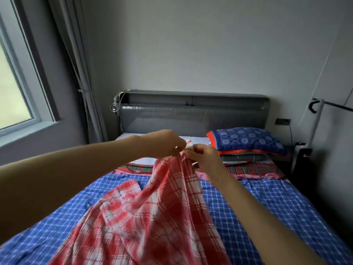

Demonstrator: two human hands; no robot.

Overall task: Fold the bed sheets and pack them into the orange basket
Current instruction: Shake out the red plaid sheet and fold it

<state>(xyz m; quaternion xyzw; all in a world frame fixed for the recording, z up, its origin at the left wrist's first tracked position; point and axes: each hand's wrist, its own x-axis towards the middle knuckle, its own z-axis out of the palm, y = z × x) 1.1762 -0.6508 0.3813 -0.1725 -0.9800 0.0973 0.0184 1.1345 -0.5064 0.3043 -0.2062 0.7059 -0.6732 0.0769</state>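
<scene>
One red checked sheet (152, 217), heaped over the blue checked sheet (267, 207) on the bed (191, 117), top edge held up and pinched by left hand (166, 143) and right hand (204, 157) side by side; corners want matching squarely before any fold; orange basket not in sight.

The red-and-white checked sheet (152, 207) is lifted by one bunched edge above the middle of the bed (191, 115). From there it hangs in loose folds toward the near left, its lower part crumpled on the blue checked sheet (267, 203), which lies spread flat. Beyond, a red-and-green plaid sheet (248, 169) with a pink border lies across the bed's head end.
</scene>
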